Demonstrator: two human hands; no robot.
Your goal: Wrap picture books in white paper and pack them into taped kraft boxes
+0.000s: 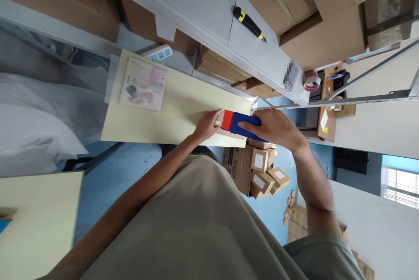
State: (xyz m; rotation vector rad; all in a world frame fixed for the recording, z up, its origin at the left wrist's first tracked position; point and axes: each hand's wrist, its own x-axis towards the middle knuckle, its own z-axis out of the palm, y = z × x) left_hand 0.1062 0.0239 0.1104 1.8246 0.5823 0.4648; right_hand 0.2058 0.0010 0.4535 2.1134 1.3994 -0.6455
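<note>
My right hand point(273, 127) is wrapped round the blue handle of a red and blue tape dispenser point(237, 122), holding it low over the near right corner of a cream tabletop point(176, 109). My left hand point(206, 126) is closed at the dispenser's front end, fingers pinched on a small pale part by the red head. A thin brown piece point(231, 134) lies under the dispenser at the table edge; what it is I cannot tell. Both hands meet at the dispenser.
A booklet with pink pictures point(144, 84) lies on the table's far left, a white power strip point(159, 53) behind it. A black and yellow knife point(249, 23) rests on the grey shelf. Cardboard boxes point(258, 171) are stacked on the floor and shelves. A tape roll point(311, 82) sits at right.
</note>
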